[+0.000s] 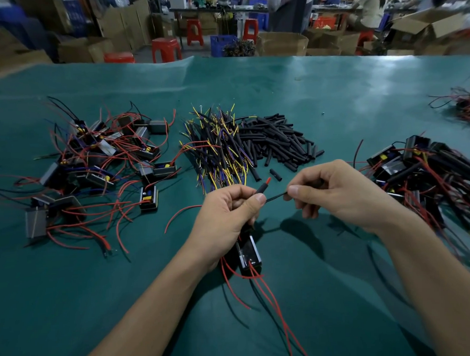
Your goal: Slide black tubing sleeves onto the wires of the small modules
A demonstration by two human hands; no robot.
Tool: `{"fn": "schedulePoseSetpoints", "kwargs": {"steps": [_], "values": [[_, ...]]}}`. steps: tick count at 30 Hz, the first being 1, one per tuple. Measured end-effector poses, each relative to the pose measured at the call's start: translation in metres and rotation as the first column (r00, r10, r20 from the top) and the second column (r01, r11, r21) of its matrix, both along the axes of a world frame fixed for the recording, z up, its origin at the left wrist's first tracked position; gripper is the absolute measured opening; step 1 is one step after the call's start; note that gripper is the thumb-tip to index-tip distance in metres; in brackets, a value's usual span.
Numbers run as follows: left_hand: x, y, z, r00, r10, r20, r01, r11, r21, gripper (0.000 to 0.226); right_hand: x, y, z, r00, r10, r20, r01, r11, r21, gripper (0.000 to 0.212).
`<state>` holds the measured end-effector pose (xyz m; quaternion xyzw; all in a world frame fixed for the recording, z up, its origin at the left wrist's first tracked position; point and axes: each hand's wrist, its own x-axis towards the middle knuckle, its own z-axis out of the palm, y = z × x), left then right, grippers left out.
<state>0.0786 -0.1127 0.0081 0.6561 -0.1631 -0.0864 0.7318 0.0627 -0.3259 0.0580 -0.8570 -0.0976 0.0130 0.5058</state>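
Observation:
My left hand (pixel 227 213) grips a small black module (pixel 249 254) by its wires; the module hangs below the palm, trailing red wires toward me. A black sleeve (pixel 261 188) with a red wire tip poking out sticks up between my left thumb and forefinger. My right hand (pixel 334 191) pinches a thin black wire (pixel 276 197) that runs across to the left thumb. A heap of loose black tubing sleeves (pixel 278 141) lies just beyond my hands on the green table (pixel 332 92).
A pile of modules with red wires (pixel 98 159) lies at the left. A bundle of yellow, blue and black wires (pixel 216 141) sits in the middle. Sleeved modules (pixel 416 170) are heaped at the right. Boxes, red stools and people fill the background.

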Motion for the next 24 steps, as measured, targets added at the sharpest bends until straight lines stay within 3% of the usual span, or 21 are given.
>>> {"fn": "schedulePoseSetpoints", "kwargs": {"steps": [8,15,18,21,24], "values": [[0.0006,0.0004,-0.0004,1.000,0.011,-0.005,-0.011,1.000,0.001,0.007,-0.0003,-0.0007,-0.0007,0.999,-0.021,-0.025,0.021,1.000,0.000,0.021],[-0.0003,0.0001,-0.0008,1.000,0.013,0.015,-0.014,0.999,0.043,0.009,0.0007,-0.0033,0.0000,0.994,-0.014,-0.110,0.028,0.992,0.126,0.025],[-0.0007,-0.0003,-0.0011,0.999,0.046,0.017,-0.047,0.998,0.039,0.011,0.0016,-0.0034,-0.0009,0.989,-0.076,-0.130,0.105,0.967,0.234,0.021],[-0.0025,-0.0022,-0.0026,0.993,0.114,-0.013,-0.114,0.993,-0.009,0.014,0.0023,-0.0016,-0.0004,0.981,-0.133,-0.139,0.185,0.857,0.481,0.005],[-0.0043,-0.0039,-0.0028,0.989,0.143,-0.042,-0.145,0.988,-0.048,0.013,0.0032,0.0015,-0.0041,0.985,-0.098,-0.140,0.165,0.764,0.624,0.013]]}}
